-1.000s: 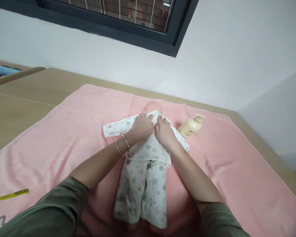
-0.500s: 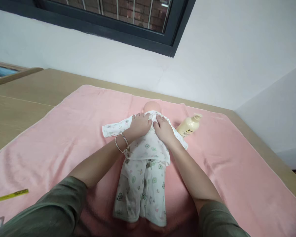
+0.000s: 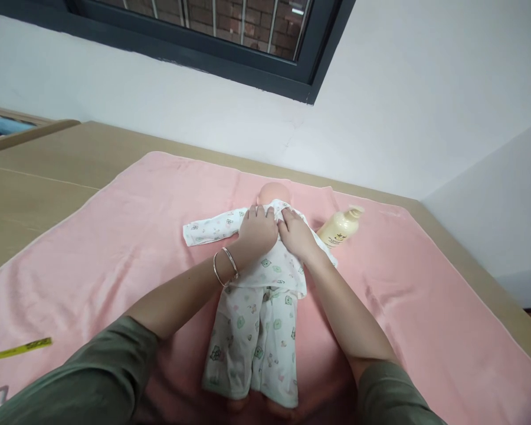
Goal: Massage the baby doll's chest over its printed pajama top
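Note:
A baby doll lies stretched out on the pink blanket, its bare head (image 3: 274,192) pointing away from me. It wears a white printed top (image 3: 269,270) and matching trousers (image 3: 234,348); its feet show below the hems. My left hand (image 3: 257,230) rests on the upper part of the top, fingers laid out over the cloth. Beside it, my right hand (image 3: 297,235) lies on the same area with its fingers extended, the two hands nearly touching. The doll's left-side sleeve (image 3: 212,227) spreads outward, while my right forearm partly covers the other sleeve. Whether the doll's face points down is hidden.
A cream pump bottle (image 3: 341,227) leans or lies right of the doll. The pink blanket (image 3: 128,236) covers most of the wooden surface (image 3: 39,189). At lower left is a yellow strip (image 3: 17,349). A wall and dark window frame (image 3: 265,79) stand behind.
My left hand has shifted slightly to the right, closer to my right hand, still on the doll's top. My right hand stays almost in place.

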`<action>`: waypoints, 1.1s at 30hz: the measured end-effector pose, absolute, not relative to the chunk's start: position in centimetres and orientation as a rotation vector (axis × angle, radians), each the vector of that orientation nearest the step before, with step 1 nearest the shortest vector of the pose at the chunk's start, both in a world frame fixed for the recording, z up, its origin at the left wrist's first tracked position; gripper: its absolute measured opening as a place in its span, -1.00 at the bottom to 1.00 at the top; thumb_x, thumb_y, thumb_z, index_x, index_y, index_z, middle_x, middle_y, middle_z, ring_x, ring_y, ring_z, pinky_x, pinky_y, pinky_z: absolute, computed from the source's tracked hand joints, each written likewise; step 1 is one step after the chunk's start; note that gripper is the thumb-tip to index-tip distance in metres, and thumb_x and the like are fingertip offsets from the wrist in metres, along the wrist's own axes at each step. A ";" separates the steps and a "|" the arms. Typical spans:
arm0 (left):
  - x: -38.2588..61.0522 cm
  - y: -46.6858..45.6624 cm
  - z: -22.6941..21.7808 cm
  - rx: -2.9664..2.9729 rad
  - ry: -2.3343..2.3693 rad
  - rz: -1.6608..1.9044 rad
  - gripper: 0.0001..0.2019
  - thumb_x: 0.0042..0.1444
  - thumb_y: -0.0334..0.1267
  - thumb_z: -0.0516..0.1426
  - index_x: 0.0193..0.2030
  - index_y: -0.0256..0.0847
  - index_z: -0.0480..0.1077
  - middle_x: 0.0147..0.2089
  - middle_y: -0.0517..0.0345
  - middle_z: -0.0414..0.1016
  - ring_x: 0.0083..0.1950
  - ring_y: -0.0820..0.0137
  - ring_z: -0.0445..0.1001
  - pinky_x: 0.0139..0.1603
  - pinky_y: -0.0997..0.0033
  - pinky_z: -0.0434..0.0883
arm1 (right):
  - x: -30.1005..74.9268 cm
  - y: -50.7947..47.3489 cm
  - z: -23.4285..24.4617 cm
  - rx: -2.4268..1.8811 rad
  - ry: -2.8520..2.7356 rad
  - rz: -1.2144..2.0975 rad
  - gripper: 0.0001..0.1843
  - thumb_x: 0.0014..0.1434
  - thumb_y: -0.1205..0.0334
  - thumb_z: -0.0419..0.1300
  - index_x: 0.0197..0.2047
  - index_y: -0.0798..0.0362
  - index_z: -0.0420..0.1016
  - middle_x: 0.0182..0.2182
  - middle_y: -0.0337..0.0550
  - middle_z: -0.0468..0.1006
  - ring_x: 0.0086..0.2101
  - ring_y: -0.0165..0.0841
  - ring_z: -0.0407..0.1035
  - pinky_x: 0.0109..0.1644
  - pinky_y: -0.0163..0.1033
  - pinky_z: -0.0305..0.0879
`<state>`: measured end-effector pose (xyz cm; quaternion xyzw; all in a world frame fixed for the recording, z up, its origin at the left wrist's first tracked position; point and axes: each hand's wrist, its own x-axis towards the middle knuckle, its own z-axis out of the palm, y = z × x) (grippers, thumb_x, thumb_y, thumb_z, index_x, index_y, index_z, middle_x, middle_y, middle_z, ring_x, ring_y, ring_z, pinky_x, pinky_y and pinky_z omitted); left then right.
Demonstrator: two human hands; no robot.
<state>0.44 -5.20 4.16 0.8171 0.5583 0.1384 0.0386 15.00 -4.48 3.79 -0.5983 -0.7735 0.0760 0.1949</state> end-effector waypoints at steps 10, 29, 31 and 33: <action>-2.5 -1.8 4.5 2.466 1.455 0.449 -0.64 0.40 -0.24 -0.09 0.14 -0.28 0.42 0.10 -0.14 0.57 0.09 0.15 0.52 0.15 0.17 0.40 | 12.1 -8.6 5.2 -1.786 -2.282 0.147 -0.49 0.35 0.39 -0.08 0.28 0.28 0.39 0.30 0.25 0.41 0.34 -0.02 0.24 0.43 0.00 0.13; -2.0 -1.6 4.4 2.479 1.460 0.408 -0.68 0.36 -0.33 -0.09 0.03 -0.30 0.44 0.03 -0.17 0.55 0.05 0.13 0.50 0.14 0.11 0.42 | 11.5 -9.0 5.0 -1.888 -2.300 0.181 -0.38 0.34 0.41 -0.09 0.43 0.39 0.20 0.44 0.31 0.18 0.43 -0.02 0.07 0.49 0.01 0.02; -1.7 -2.2 4.2 2.494 1.496 0.428 -0.67 0.36 -0.31 -0.09 0.08 -0.32 0.42 0.08 -0.23 0.53 0.12 0.08 0.46 0.21 0.01 0.37 | 12.1 -8.3 5.1 -1.841 -2.256 0.209 -0.42 0.36 0.39 -0.11 0.39 0.31 0.28 0.41 0.24 0.26 0.41 -0.08 0.12 0.47 -0.02 0.06; -1.4 -3.2 3.9 2.546 1.489 0.446 -0.65 0.35 -0.30 -0.08 0.14 -0.33 0.40 0.13 -0.29 0.50 0.20 0.02 0.41 0.28 -0.09 0.30 | 13.1 -7.0 5.0 -1.762 -2.209 0.239 -0.49 0.38 0.33 -0.13 0.28 0.22 0.40 0.34 0.17 0.38 0.36 -0.13 0.20 0.44 -0.05 0.10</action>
